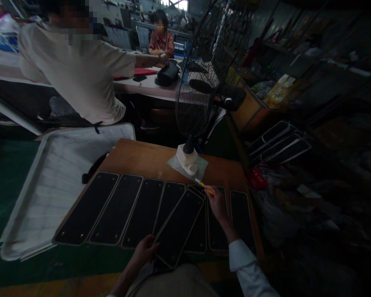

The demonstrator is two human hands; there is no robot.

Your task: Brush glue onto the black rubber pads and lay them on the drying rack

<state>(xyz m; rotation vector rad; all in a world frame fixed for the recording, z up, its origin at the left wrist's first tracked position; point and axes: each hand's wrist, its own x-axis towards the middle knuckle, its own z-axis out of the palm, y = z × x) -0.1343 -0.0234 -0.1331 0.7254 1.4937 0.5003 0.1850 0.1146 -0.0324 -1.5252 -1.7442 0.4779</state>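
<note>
My left hand (pixel 144 250) grips the lower left edge of a dark rectangular panel (pixel 179 227) with a pale border. That panel lies slanted over others like it. Between the fingers of my right hand (pixel 218 203) is a thin brush (pixel 207 189) with a yellow handle, its pale tip pointing up and left. Just beyond the tip, a whitish plastic container (pixel 185 156) with a dark cone top rests on a grey sheet (pixel 202 166). Several more dark panels (pixel 106 208) with small studs near their ends lie in a row across the wooden table (pixel 142 154).
A large white tray (pixel 27 206) is left of the table. Behind the table stands a black caged fan (pixel 197 90). A co-worker in a light shirt (pixel 76 74) reaches over a long worktable (pixel 123 85); another person sits farther back. Strapped panels (pixel 280 142) and plastic bags crowd the right.
</note>
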